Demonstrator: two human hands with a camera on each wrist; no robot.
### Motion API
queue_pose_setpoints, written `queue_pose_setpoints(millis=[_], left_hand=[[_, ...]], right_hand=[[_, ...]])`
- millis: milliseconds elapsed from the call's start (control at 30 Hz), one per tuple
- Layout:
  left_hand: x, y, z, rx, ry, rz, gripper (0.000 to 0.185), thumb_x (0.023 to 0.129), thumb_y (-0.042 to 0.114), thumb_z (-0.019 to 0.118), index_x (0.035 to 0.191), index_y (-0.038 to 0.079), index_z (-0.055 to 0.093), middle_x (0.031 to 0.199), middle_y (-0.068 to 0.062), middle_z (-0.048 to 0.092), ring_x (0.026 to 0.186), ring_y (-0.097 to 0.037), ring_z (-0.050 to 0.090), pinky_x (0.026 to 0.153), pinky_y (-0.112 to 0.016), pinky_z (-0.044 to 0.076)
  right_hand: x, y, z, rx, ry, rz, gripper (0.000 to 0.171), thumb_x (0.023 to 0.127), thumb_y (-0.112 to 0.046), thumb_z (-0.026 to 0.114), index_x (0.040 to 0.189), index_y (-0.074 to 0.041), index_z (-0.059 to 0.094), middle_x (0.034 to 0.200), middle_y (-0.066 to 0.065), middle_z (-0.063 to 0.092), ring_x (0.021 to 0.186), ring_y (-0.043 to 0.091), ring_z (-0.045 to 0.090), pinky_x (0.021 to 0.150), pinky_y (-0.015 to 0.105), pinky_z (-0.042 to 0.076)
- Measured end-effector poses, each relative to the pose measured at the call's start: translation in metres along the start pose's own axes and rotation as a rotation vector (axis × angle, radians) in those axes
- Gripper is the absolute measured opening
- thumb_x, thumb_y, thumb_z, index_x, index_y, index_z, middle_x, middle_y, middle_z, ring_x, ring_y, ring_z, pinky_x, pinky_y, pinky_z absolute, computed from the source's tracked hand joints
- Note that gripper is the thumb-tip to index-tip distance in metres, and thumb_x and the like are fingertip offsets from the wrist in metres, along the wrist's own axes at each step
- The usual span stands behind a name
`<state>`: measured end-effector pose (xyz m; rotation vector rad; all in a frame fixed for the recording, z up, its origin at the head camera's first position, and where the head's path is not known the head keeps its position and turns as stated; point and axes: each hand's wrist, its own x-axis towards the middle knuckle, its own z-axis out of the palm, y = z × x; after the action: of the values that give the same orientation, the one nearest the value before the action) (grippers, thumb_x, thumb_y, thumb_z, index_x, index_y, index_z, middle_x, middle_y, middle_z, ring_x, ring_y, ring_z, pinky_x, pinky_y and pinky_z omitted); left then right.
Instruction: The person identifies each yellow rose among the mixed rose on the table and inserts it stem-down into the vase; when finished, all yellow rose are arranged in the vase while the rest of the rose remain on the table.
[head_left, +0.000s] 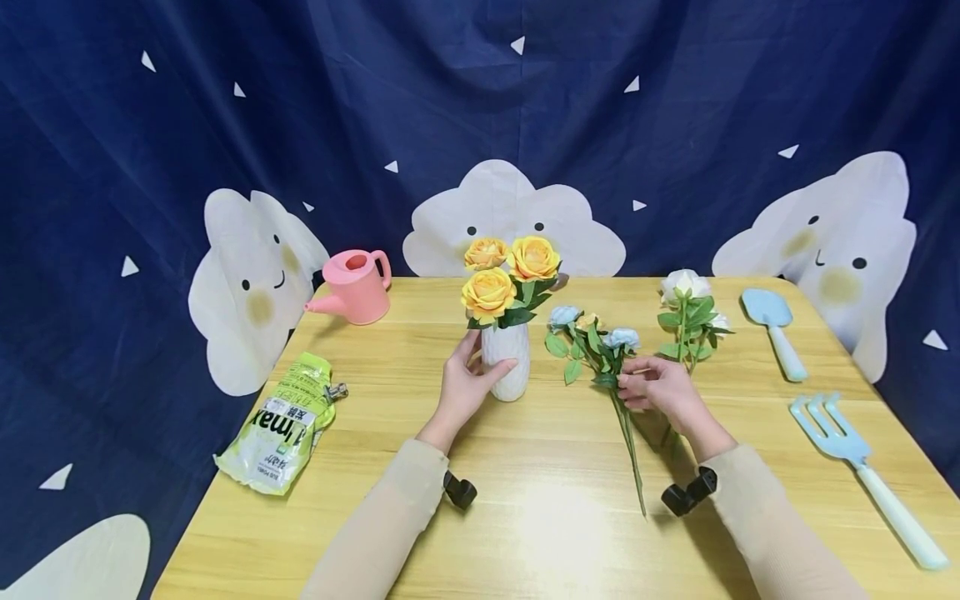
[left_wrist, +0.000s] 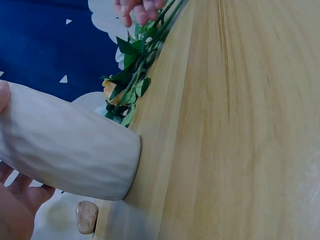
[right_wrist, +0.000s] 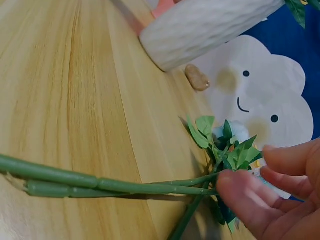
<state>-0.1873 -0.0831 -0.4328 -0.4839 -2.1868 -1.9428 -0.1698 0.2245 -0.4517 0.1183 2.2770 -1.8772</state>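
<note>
My left hand (head_left: pixel 467 385) grips a white textured vase (head_left: pixel 512 367), thumb across the front and fingers at its far side. Three yellow-orange roses (head_left: pixel 489 295) with dark green leaves stand in the vase. On the table to the right lies a bunch of artificial flowers (head_left: pixel 592 337), pale blue with one yellowish bloom, its long green stems (right_wrist: pixel 110 186) pointing towards me. My right hand (head_left: pixel 660 390) is at the upper part of these stems, fingers loosely bent and not closed round them. Whether a fingertip touches the stems is hard to tell.
White roses (head_left: pixel 686 286) lie behind my right hand. A blue shovel (head_left: pixel 768 310) and a blue hand fork (head_left: pixel 843 437) lie far right. A pink watering can (head_left: pixel 360 292) and a green-white bag (head_left: pixel 281 429) are left. Behind the vase is a brown stone (right_wrist: pixel 197 78).
</note>
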Motion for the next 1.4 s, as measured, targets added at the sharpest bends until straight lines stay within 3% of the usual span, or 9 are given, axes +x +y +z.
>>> queue_pose_setpoints(millis=[200,433,733,900,1067,1200,1400], left_hand=[[0.000,0.001,-0.001,0.003,0.010,-0.002,0.067,0.078,0.010,0.075,0.136,0.003,0.043,0.125,-0.018,0.052,0.114,-0.030,0.050,0.092,-0.042,0.046],[0.000,0.002,0.000,0.013,0.003,0.001,0.066,0.079,0.011,0.075,0.136,0.004,0.043,0.126,-0.018,0.052,0.114,-0.030,0.050,0.092,-0.042,0.046],[-0.001,0.006,0.001,0.024,0.010,-0.010,0.067,0.079,0.011,0.075,0.137,0.004,0.042,0.127,-0.017,0.052,0.115,-0.031,0.049,0.093,-0.042,0.045],[-0.002,0.006,0.002,0.022,0.017,-0.025,0.067,0.079,0.011,0.075,0.137,0.003,0.042,0.126,-0.017,0.052,0.115,-0.031,0.049,0.094,-0.043,0.044],[-0.002,0.005,0.002,0.012,0.011,-0.018,0.066,0.079,0.010,0.075,0.136,0.002,0.043,0.125,-0.017,0.052,0.114,-0.032,0.050,0.094,-0.042,0.044],[-0.002,0.005,0.002,0.019,0.010,-0.015,0.067,0.079,0.011,0.075,0.137,0.003,0.042,0.126,-0.017,0.052,0.114,-0.032,0.049,0.094,-0.042,0.044],[-0.003,0.005,0.001,0.025,0.015,-0.013,0.069,0.079,0.010,0.075,0.138,0.003,0.041,0.127,-0.018,0.051,0.114,-0.032,0.049,0.093,-0.042,0.045]], right_hand=[[0.002,-0.007,0.005,-0.135,-0.049,0.052,0.040,0.090,-0.005,0.059,0.120,0.016,0.044,0.105,0.029,0.057,0.087,0.034,0.063,0.075,0.041,0.055],[0.004,-0.006,0.013,-0.319,0.005,0.051,0.030,0.084,0.003,0.062,0.110,0.015,0.051,0.088,0.020,0.062,0.074,0.028,0.064,0.065,0.036,0.056],[0.005,0.001,0.025,-0.533,0.088,-0.027,0.031,0.079,0.000,0.070,0.104,0.012,0.055,0.077,0.016,0.062,0.057,0.021,0.060,0.050,0.032,0.053],[0.007,0.002,0.030,-0.698,0.127,-0.055,0.030,0.076,0.000,0.070,0.101,0.009,0.057,0.087,0.020,0.063,0.069,0.026,0.060,0.059,0.039,0.051],[0.005,0.000,0.026,-0.628,0.159,-0.017,0.030,0.076,0.001,0.065,0.103,0.007,0.053,0.077,0.016,0.064,0.061,0.024,0.060,0.056,0.037,0.049],[0.003,-0.004,0.019,-0.538,0.204,-0.047,0.033,0.079,0.000,0.064,0.107,0.007,0.050,0.067,0.009,0.061,0.050,0.020,0.060,0.053,0.034,0.050],[0.000,-0.016,0.013,-0.434,0.255,-0.101,0.038,0.080,0.003,0.063,0.114,0.010,0.047,0.074,0.014,0.063,0.057,0.029,0.062,0.052,0.032,0.053]])
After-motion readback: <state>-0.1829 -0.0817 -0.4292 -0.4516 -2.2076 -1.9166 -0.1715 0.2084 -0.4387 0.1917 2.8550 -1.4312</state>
